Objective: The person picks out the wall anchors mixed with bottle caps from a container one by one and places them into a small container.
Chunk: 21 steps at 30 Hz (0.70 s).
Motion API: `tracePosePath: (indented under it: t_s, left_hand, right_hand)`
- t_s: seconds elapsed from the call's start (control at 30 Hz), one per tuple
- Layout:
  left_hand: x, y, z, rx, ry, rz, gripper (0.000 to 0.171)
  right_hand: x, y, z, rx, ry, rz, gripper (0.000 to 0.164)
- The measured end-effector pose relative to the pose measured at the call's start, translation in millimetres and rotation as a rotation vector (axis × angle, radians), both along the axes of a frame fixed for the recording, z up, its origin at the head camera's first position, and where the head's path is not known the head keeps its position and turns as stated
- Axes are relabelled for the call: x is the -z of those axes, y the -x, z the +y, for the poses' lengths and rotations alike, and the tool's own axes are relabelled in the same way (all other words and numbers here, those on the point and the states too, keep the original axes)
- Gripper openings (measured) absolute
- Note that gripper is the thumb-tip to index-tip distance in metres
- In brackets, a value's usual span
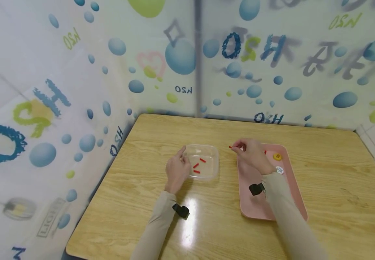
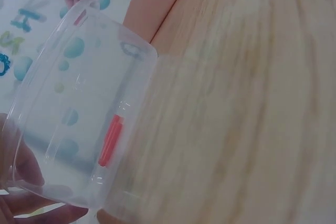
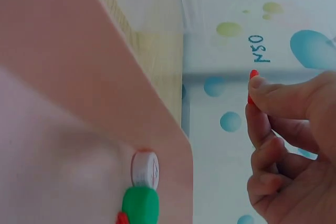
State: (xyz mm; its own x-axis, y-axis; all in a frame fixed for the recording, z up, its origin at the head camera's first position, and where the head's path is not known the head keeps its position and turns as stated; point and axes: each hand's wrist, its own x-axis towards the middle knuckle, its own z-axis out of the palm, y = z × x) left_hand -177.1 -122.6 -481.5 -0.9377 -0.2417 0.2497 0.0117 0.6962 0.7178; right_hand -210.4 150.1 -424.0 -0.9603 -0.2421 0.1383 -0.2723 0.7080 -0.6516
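Observation:
My left hand [image 1: 177,171] holds the left side of a clear plastic container [image 1: 218,162], fingers at its rim. Three small red sticks [image 1: 196,172] lie loose on the container's floor; in the left wrist view, red sticks [image 2: 111,141] show through the wall. Between thumb and index finger, my right hand [image 1: 252,153] pinches another red stick [image 3: 253,87], above the far left edge of a pink tray [image 1: 255,213]. The tray holds a yellow button [image 1: 277,156] and a white button [image 1: 279,170]. A green piece [image 3: 140,205] also shows there; my right hand and forearm hide part of the tray.
Both the container and the tray stand on a wooden table [image 1: 343,173], with a strip of tabletop between them. Printed curtains [image 1: 161,97] hang along the table's back and left sides. A dark wrist camera [image 1: 181,211] sits on each sleeve.

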Motion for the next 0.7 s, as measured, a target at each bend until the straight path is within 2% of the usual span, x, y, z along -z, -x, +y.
tracePosePath:
  t_s: [0.13,0.37,0.7]
  left_hand:
    - [1.1,0.6,1.2,-0.004,0.012,0.005,0.047]
    - [1.4,-0.5,2.8,-0.009,0.032,0.029,0.046]
    - [1.1,0.9,1.7,-0.011,0.028,0.032,0.044]
  right_hand:
    - [2.0,1.1,-11.6,0.006,0.003,0.001,0.012]
    - [3.8,1.8,-29.0,-0.037,0.021,0.027,0.011]
    - [5.0,2.9,-57.0,-0.133,0.105,-0.023,0.010]
